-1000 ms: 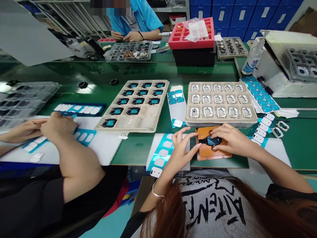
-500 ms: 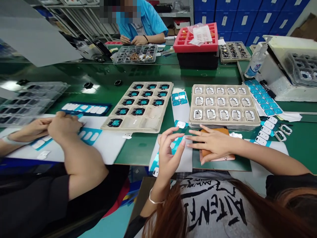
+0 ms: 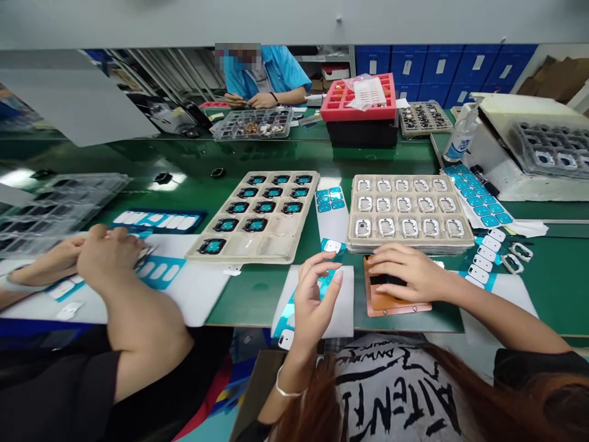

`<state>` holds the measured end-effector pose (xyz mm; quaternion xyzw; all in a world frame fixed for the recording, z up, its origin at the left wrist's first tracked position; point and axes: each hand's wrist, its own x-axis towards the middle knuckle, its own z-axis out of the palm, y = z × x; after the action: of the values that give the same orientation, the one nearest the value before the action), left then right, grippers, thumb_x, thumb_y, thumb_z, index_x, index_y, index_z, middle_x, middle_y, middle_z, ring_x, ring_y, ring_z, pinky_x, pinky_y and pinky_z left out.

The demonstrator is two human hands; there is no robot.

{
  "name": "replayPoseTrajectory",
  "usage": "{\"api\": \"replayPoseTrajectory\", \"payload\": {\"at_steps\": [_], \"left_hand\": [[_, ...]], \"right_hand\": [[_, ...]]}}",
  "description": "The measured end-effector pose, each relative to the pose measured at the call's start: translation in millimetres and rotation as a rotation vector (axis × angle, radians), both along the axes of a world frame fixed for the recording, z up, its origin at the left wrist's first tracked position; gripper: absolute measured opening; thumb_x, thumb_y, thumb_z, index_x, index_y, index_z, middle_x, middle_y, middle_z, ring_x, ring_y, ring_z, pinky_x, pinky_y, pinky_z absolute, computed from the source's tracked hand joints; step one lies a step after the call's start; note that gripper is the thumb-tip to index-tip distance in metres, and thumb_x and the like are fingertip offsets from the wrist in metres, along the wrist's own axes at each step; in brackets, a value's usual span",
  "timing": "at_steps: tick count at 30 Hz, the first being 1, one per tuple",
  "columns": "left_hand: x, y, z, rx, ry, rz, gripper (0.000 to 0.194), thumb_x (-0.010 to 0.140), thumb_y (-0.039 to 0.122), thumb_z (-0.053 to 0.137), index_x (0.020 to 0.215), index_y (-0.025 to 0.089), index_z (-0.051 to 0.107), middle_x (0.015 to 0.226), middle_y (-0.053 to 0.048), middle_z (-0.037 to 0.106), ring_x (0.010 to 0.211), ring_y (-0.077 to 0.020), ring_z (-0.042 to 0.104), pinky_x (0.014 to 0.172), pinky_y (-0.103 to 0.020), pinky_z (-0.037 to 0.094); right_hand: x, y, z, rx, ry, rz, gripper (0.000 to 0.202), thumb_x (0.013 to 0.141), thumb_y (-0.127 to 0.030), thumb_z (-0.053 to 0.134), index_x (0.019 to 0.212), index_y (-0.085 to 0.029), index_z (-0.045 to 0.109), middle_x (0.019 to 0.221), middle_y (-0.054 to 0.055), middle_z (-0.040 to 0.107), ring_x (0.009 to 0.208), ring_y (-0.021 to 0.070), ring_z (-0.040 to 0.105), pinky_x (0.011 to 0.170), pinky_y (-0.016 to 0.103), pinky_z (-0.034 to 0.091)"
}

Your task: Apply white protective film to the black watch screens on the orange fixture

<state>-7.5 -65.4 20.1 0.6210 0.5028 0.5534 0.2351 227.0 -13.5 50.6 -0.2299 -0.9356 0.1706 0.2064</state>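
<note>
My left hand (image 3: 316,301) is raised with its fingers loosely curved and the thumb apart, holding nothing. It hovers over a white sheet (image 3: 343,307) and a blue-backed strip of white stickers (image 3: 288,322). My right hand (image 3: 409,270) lies over an orange plate fixture (image 3: 396,305), its fingers bent across the top and the thumb apart. A black part (image 3: 389,281) shows between thumb and fingers; the hand hides some of the fixture. Just beyond is a cream tray (image 3: 409,213) of silver frames. To its left, a second cream tray (image 3: 276,236) carries black frames with blue centres.
Blue sticker sheets (image 3: 478,195) and two loose frames (image 3: 518,256) lie to the right. A pump bottle (image 3: 460,138) stands by a white foam box (image 3: 501,159). A co-worker's arms (image 3: 124,276) reach in at left. Across the bench, another person sits behind a red tray (image 3: 359,101).
My right hand has drawn its spread fingers in and bent them over the fixture, uncovering more of its near side. My left hand has hardly moved. The camera view has tilted up.
</note>
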Motion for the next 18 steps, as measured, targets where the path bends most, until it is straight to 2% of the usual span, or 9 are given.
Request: {"api": "replayPoseTrajectory", "payload": {"at_steps": [2,5,7,9,11,14,16,18], "left_hand": [[3.0,0.4,0.5,0.008,-0.03,-0.036,0.011,0.093,0.033,0.061,0.098,0.025,0.067,0.112,-0.007,0.067,0.11,-0.0213,0.061,0.084,-0.034,0.052],[8.4,2.2,-1.8,0.007,-0.042,-0.116,0.012,0.093,0.032,0.06,0.099,0.023,0.066,0.106,-0.008,0.069,0.104,-0.0206,0.065,0.082,-0.034,0.053],[12.3,3.7,-3.1,0.006,-0.02,-0.197,0.016,0.093,0.033,0.061,0.104,0.023,0.065,0.106,-0.009,0.07,0.102,-0.0215,0.066,0.08,-0.034,0.054],[16.1,4.7,-2.5,0.046,0.022,-0.297,0.029,0.089,0.038,0.067,0.114,0.023,0.064,0.112,-0.011,0.069,0.107,-0.0239,0.065,0.083,-0.036,0.055],[19.6,4.9,-0.1,0.132,0.073,-0.37,0.05,0.082,0.045,0.076,0.125,0.026,0.059,0.122,-0.013,0.067,0.116,-0.0269,0.063,0.093,-0.042,0.054],[23.8,3.9,4.5,0.286,0.114,-0.382,0.067,0.076,0.047,0.08,0.135,0.029,0.052,0.129,-0.012,0.065,0.122,-0.0284,0.061,0.104,-0.049,0.049],[25.6,3.0,6.5,0.356,0.106,-0.375,0.067,0.078,0.047,0.079,0.136,0.029,0.052,0.124,-0.011,0.067,0.118,-0.0277,0.063,0.101,-0.049,0.051],[26.4,2.1,6.7,0.398,0.091,-0.375,0.069,0.077,0.053,0.077,0.136,0.029,0.052,0.119,-0.01,0.07,0.113,-0.0274,0.067,0.097,-0.048,0.055]], "right_hand": [[12.6,-3.9,8.4,-0.021,-0.1,-0.102,0.027,0.092,-0.036,0.064,0.111,-0.018,0.068,0.11,0.011,0.07,0.105,0.0282,0.06,0.09,0.047,0.053],[24.3,-7.0,12.0,-0.117,-0.203,-0.187,0.03,0.083,-0.034,0.075,0.107,-0.018,0.068,0.101,0.011,0.071,0.096,0.0287,0.059,0.079,0.043,0.054],[26.1,-8.9,10.1,-0.188,-0.144,-0.227,0.028,0.081,-0.031,0.076,0.105,-0.018,0.068,0.096,0.01,0.071,0.095,0.0278,0.059,0.077,0.041,0.053],[23.0,-13.4,7.2,-0.297,0.015,-0.288,0.027,0.081,-0.035,0.076,0.102,-0.02,0.068,0.093,0.009,0.07,0.091,0.0257,0.06,0.075,0.038,0.052],[15.4,-22.1,4.2,-0.541,0.292,-0.331,0.033,0.081,-0.045,0.075,0.103,-0.022,0.065,0.092,0.006,0.069,0.085,0.0219,0.061,0.073,0.036,0.052],[-2.2,-40.6,0.1,-1.123,0.706,-0.255,0.045,0.079,-0.058,0.074,0.104,-0.025,0.058,0.093,0.004,0.069,0.08,0.018,0.065,0.07,0.031,0.051],[-14.6,-52.1,-2.5,-1.424,0.832,-0.172,0.05,0.075,-0.061,0.077,0.103,-0.024,0.054,0.092,0.005,0.069,0.079,0.0176,0.066,0.067,0.029,0.05],[-24.7,-59.9,-5.3,-1.564,0.874,-0.155,0.05,0.075,-0.06,0.077,0.1,-0.024,0.054,0.089,0.004,0.067,0.074,0.0164,0.064,0.065,0.028,0.048]]}}
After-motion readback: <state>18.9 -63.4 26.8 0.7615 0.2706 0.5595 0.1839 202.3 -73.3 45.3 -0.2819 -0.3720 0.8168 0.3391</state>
